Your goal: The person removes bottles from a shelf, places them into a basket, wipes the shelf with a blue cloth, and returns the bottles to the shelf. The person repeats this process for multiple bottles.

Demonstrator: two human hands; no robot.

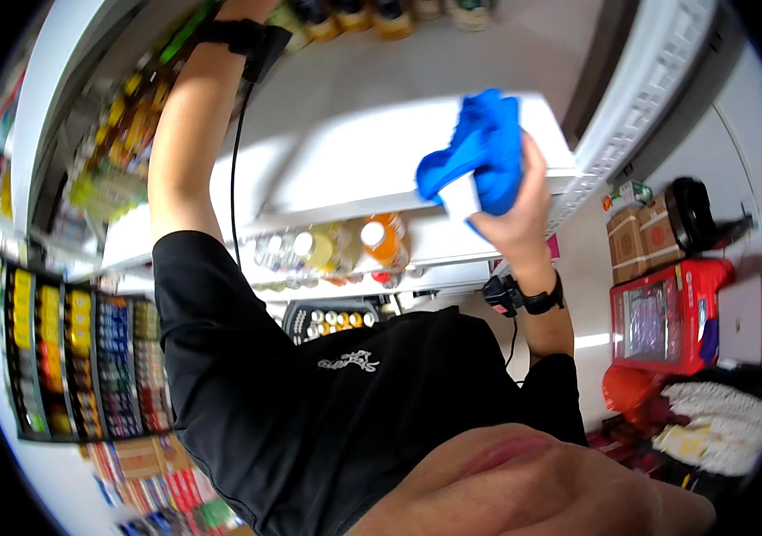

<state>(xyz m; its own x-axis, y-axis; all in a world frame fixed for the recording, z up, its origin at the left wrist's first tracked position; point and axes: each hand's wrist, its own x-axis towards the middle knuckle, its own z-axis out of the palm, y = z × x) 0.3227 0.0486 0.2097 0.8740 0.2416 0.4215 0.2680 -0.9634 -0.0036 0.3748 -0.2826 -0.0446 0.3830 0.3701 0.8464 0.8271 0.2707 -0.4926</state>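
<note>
A crumpled blue cloth (498,157) is gripped in my right hand (528,208), which is raised over the white shelf board (367,144) near its right end. Beside my thumb a small white piece shows against the cloth; what it is I cannot tell. My left arm stretches up across the left part of the shelf, and its hand is past the top edge of the view. Dark-based bottles or jars (391,17) stand at the back of the shelf. Below the board are an orange drink bottle (384,241) and a pale yellow bottle (324,248), both with white caps.
A perforated metal upright (648,114) rises right of the shelf. Oil-coloured bottles (133,127) crowd the left side. A rack of cans and packets (76,355) stands lower left. Cardboard boxes (645,238) and a red box with a clear window (669,315) are at the right. A black cable hangs from the left wrist.
</note>
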